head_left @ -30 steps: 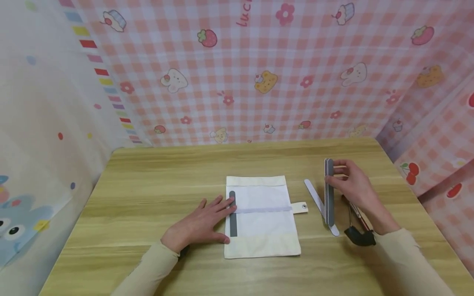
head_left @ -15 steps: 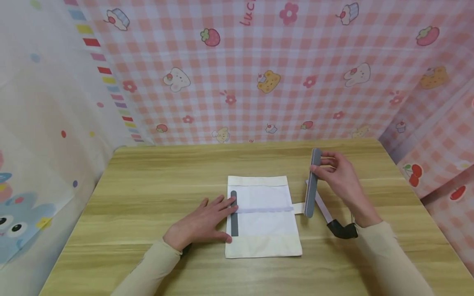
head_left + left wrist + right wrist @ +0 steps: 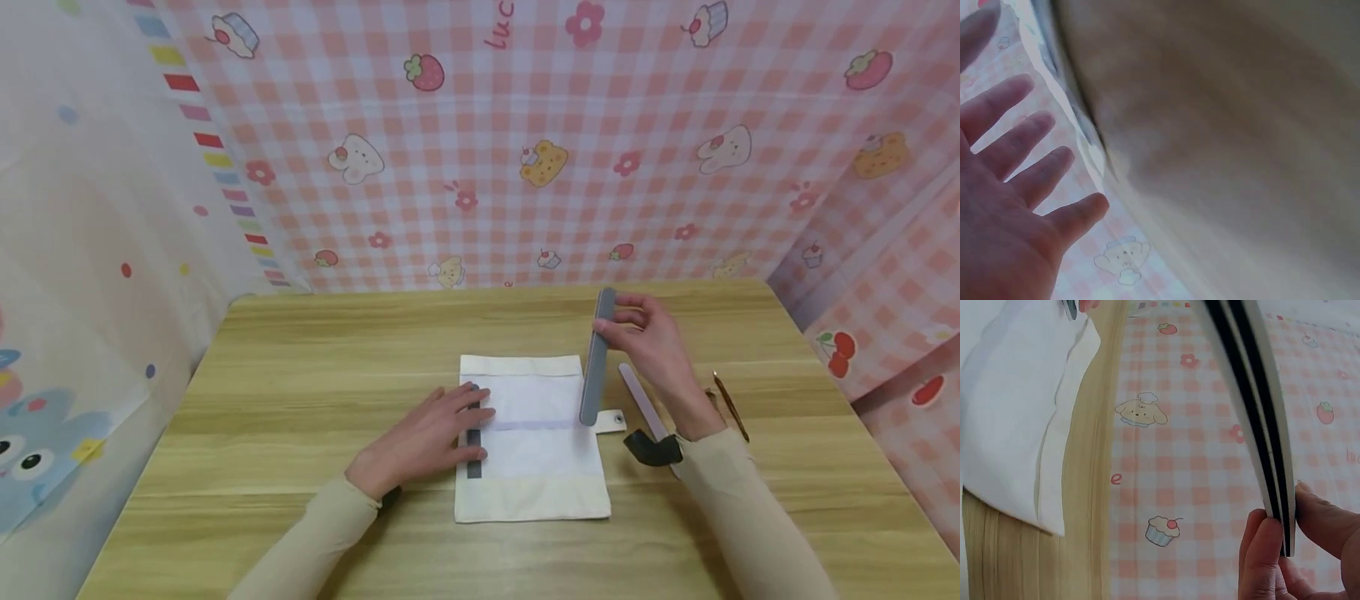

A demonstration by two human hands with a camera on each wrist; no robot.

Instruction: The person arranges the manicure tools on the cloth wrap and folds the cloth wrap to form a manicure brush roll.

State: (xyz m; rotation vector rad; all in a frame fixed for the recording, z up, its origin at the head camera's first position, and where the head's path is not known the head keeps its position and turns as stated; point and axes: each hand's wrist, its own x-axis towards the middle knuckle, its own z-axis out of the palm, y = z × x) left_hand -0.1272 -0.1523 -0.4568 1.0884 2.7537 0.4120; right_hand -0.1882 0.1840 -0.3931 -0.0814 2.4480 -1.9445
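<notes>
A cream fabric pouch [image 3: 536, 498] lies unfolded on the table, its snap tab [image 3: 611, 421] pointing right. My left hand [image 3: 416, 442] spreads its fingers over the pouch's left edge and partly covers a grey nail file [image 3: 475, 467] there. In the left wrist view its fingers [image 3: 1041, 178] are straight and apart. Above the pouch's right side, my right hand [image 3: 651, 346] pinches a stack of grey nail files [image 3: 596, 358] near the far end, held steeply tilted. Dark and white layers of the nail files [image 3: 1257, 394] show edge-on in the right wrist view, between thumb and fingers.
A pale lilac nail file [image 3: 639, 392] lies on the table right of the pouch, partly hidden by a black wrist-worn piece [image 3: 651, 450]. Farther right is a thin brown stick [image 3: 731, 408]. A pink checked cloth [image 3: 480, 208] hangs behind the table [image 3: 337, 333].
My right hand has carried the grey nail files left, from beside the lilac one to over the pouch's right edge. My left hand has shifted slightly right on the pouch.
</notes>
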